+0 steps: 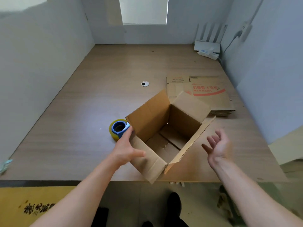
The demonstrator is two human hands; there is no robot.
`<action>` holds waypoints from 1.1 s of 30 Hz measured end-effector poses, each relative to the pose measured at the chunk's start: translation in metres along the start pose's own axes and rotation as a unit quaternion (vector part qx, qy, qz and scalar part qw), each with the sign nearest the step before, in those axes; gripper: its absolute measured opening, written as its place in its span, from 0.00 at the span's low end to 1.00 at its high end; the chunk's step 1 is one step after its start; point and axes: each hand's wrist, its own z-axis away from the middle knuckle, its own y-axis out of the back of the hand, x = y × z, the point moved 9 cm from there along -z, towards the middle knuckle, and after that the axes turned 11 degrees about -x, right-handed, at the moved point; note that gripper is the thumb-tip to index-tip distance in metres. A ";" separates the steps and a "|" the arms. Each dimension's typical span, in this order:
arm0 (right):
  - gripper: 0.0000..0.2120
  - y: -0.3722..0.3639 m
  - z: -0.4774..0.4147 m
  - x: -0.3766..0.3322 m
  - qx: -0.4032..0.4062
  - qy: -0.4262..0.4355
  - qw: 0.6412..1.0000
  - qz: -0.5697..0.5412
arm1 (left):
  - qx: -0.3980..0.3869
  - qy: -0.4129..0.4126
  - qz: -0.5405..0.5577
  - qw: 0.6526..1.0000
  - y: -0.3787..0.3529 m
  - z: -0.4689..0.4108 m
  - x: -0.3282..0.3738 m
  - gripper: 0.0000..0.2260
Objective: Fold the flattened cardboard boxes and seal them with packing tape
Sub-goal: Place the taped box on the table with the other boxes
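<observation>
Box (183,117) against flat left hand (126,149), right hand (218,149) palm-up

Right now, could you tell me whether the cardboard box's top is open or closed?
Open: the cardboard box has its top flaps splayed outward, and its folded bottom shows inside, empty.

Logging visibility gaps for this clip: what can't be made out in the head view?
All in the head view:
- tape roll: near side hidden by the left hand; no free end visible.
- open box: floor too dim to tell whether its seam is taped.
- flattened stack: near-left corner hidden behind the box's flap; print blurred, number of sheets unreadable.
- right hand: motion-blurred, finger detail lost.
</observation>
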 end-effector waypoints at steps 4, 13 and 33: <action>0.17 -0.013 0.057 0.024 -0.136 0.037 0.983 0.113 | 0.015 -0.033 0.103 0.994 0.004 -0.005 0.025 0.20; 0.40 -0.044 0.094 0.030 -0.187 0.139 0.886 0.401 | 0.060 -0.106 -0.030 0.992 -0.045 0.014 0.032 0.30; 0.04 -0.076 0.113 -0.038 -0.357 0.251 0.780 0.447 | 0.346 -0.058 0.031 0.936 -0.055 0.157 0.048 0.22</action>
